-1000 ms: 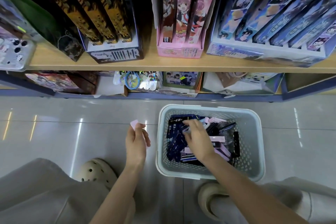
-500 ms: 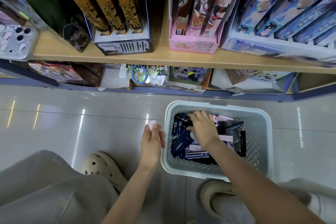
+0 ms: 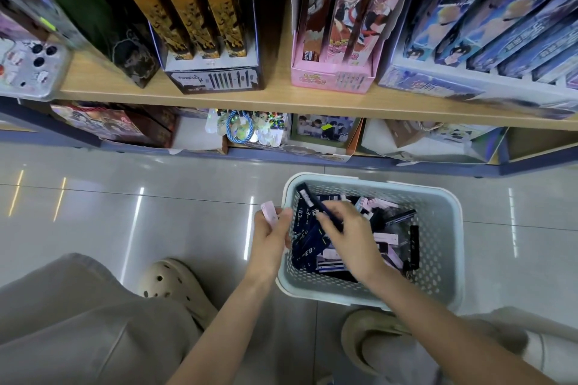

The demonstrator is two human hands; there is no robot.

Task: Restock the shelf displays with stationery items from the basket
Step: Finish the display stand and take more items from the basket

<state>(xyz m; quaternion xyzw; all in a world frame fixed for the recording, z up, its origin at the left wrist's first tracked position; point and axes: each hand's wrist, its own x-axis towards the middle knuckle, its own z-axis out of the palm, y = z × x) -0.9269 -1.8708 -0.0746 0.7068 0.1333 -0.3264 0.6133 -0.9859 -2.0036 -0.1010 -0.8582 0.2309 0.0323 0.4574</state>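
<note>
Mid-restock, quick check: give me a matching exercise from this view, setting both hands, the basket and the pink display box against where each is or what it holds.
Column 1
1. left hand
2. right hand
3. basket
4. pink display box

Column 2
A. stands on the wooden shelf
B. holds a small pink pack
C. sits on the floor tiles
D. has a grip on a dark blue pack

Pairs: 1-B, 2-D, 3-C, 4-A

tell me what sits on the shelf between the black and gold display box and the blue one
A pink display box holding tall anime-print packs, shown in the head view.
</note>
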